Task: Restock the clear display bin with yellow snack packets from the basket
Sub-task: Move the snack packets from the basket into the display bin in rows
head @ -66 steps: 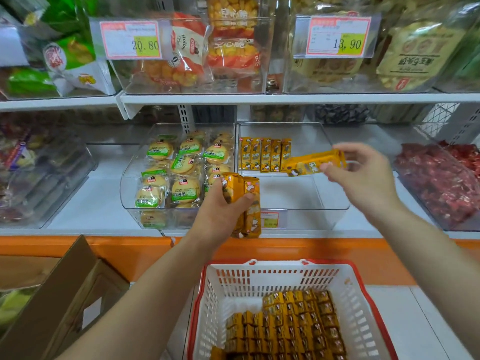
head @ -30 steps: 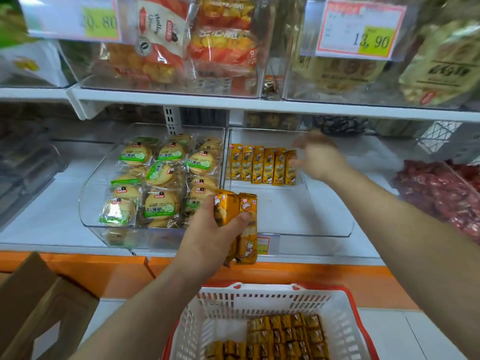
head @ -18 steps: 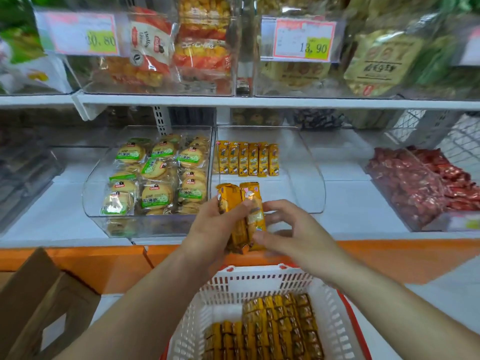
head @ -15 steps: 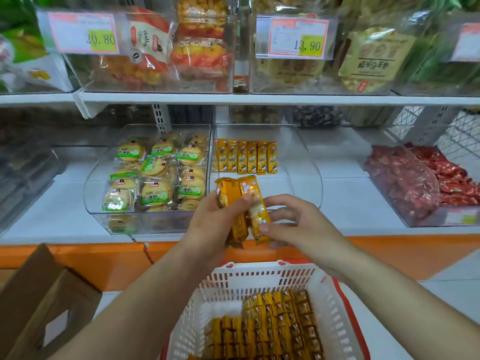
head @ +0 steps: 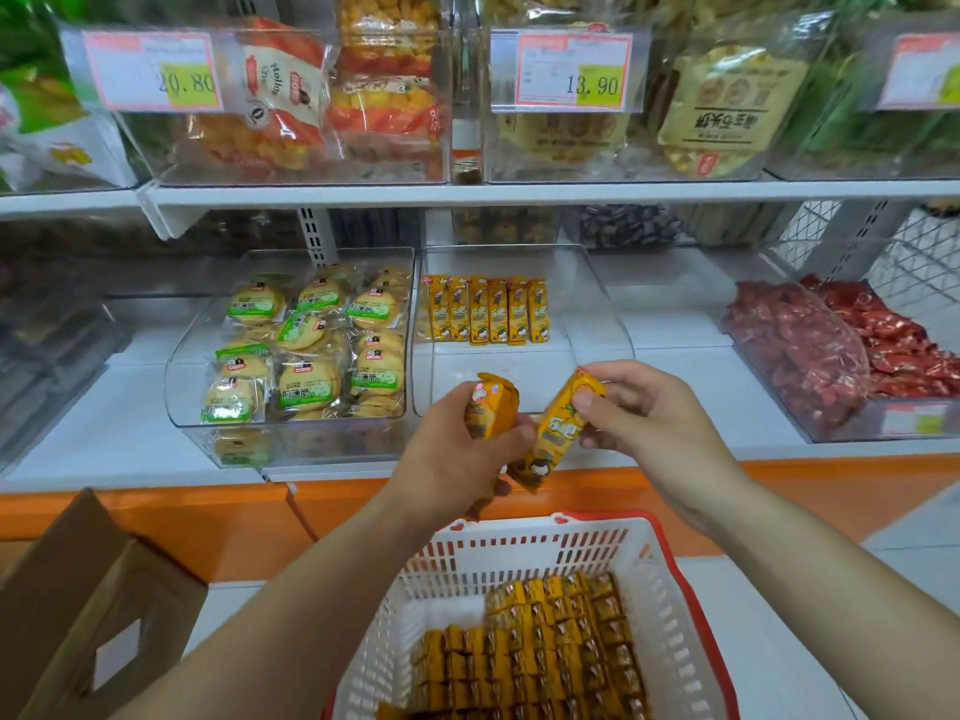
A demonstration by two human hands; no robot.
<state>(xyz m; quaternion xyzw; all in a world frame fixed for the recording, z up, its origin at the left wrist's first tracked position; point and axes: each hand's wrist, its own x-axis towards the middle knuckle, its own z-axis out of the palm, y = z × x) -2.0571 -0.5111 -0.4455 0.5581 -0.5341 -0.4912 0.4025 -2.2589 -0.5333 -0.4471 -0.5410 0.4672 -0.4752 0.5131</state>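
Packet [head: 558, 433] pinched in right hand [head: 660, 428], just beside left hand's [head: 452, 465] second packet [head: 491, 407].

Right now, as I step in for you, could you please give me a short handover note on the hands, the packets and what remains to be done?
The left hand grips a yellow packet in front of the shelf.
The right hand pinches a second packet near its top end, tilted, beside the left hand.
The clear display bin holds only one short row of packets at its back.
The basket sits below the hands with a large stock of packets in it.
Done: the back row. Left: place the two held packets, then keep filling from the basket.
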